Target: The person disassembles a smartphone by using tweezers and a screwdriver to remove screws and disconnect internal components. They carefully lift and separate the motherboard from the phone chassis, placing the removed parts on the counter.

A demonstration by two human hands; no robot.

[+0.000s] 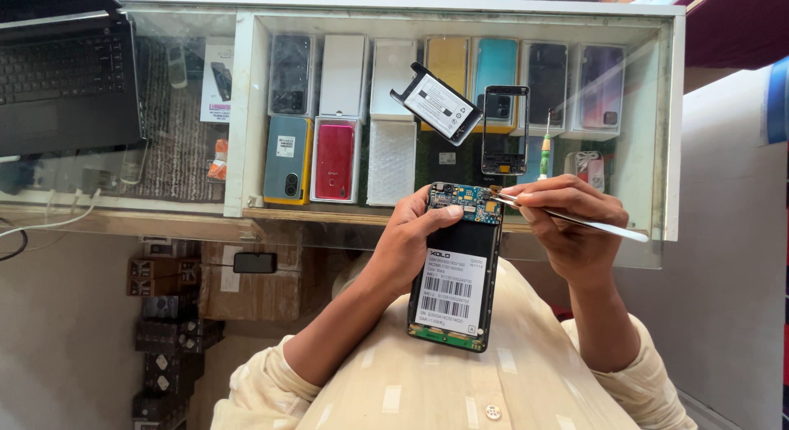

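Nearest the camera is the person's cream shirt (427,381), and just above it an opened phone (457,265) with its back cover off, held over the lap in front of a glass counter (246,109). The left hand (408,241) wraps the phone's left edge, thumb laid across the top of the bare circuit board (465,203) and fingers curled behind, so the phone is clamped by its sides. The right hand (567,224) is closed in a pinch on a pair of metal tweezers (567,218), whose tips touch the top right corner of the board; their far end sticks out past the hand to the right.

The phone looks light and stiff, a flat slab easy to hold one-handed. With the cover gone, though, it is probably delicate: the green board at each end carries small parts that would likely suffer from pressure or a slip of the tweezer tips. The safest hold seems to be the plastic side edges and the large labelled battery (452,292) in the middle, keeping fingers off the board.

On the counter top lie a separate battery (436,104), a black phone frame (505,130) and a green-handled screwdriver (545,146). Boxed phones sit under the glass, and a laptop (66,76) rests at the far left.
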